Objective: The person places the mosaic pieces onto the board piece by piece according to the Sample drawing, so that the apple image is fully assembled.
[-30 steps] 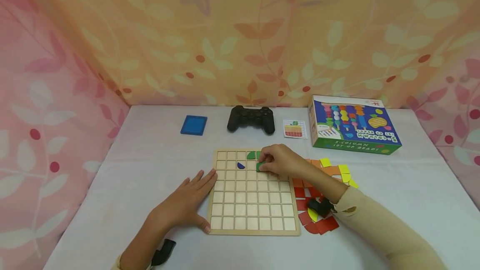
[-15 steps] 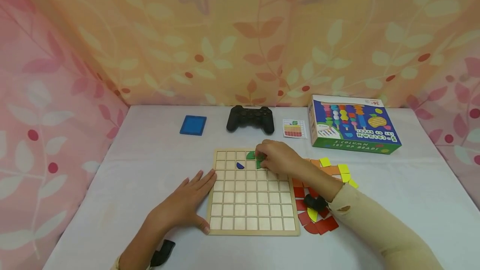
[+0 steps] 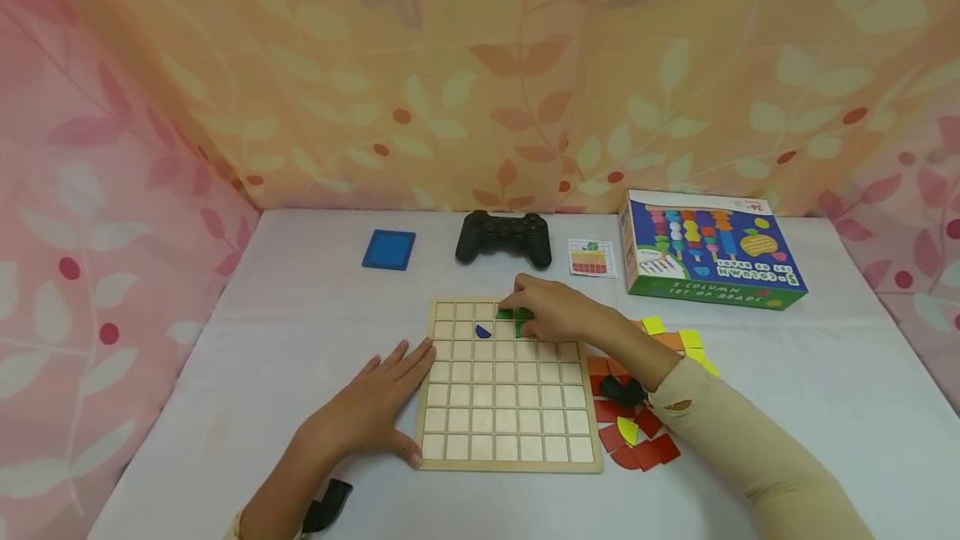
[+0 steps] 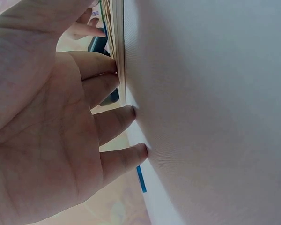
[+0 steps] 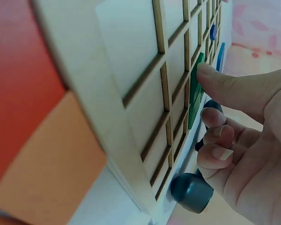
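So the grid board (image 3: 506, 420) is flat on the counter (image 3: 225, 357), left hand (image 3: 367, 408) fingers spread against its side, probably so it won't slide. Right hand's (image 3: 557, 312) loosely bent, not gripping anything afaict, thumb touching the green tiles (image 3: 519, 329) near the far edge.

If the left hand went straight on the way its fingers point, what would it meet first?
The pale wooden grid board: the left hand seems to touch its left edge. Whether it would push the board or slide over it is unclear.
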The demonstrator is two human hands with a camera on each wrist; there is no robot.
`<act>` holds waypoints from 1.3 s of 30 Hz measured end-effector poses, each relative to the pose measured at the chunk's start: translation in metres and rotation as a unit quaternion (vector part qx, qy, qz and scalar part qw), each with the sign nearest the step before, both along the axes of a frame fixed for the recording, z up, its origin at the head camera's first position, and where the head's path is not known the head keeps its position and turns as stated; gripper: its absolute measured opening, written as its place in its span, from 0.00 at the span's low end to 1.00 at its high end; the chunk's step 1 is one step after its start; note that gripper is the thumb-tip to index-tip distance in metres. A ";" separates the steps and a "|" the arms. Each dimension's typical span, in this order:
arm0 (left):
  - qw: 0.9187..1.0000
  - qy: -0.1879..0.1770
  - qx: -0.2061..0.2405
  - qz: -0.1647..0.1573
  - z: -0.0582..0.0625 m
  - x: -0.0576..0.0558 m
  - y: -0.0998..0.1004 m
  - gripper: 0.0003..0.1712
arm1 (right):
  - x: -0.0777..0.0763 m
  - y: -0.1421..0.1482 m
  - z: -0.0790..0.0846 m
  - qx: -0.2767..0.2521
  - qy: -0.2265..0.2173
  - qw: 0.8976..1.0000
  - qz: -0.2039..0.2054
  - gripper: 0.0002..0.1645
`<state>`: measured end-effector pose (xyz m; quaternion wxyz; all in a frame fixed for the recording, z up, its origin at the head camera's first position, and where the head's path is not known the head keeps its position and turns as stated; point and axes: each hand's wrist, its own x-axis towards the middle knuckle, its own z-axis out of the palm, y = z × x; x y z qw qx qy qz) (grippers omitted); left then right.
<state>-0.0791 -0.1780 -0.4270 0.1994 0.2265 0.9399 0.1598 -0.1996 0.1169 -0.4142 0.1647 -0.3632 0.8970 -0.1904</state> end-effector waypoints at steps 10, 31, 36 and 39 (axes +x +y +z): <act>1.000 -0.003 -0.005 0.004 -0.003 0.000 -0.001 0.80 | 0.019 0.039 0.012 -0.082 0.031 0.995 -0.053 0.17; 1.000 0.001 -0.005 0.005 -0.006 0.000 0.000 0.81 | 0.051 0.131 -0.009 -0.031 -0.013 0.986 -0.160 0.11; 1.000 0.008 -0.008 -0.002 -0.007 -0.001 0.000 0.81 | 0.052 0.127 -0.010 -0.033 0.001 0.986 -0.165 0.10; 1.000 0.008 -0.003 -0.009 -0.006 -0.002 -0.001 0.81 | 0.052 0.125 -0.009 -0.030 0.004 0.986 -0.162 0.10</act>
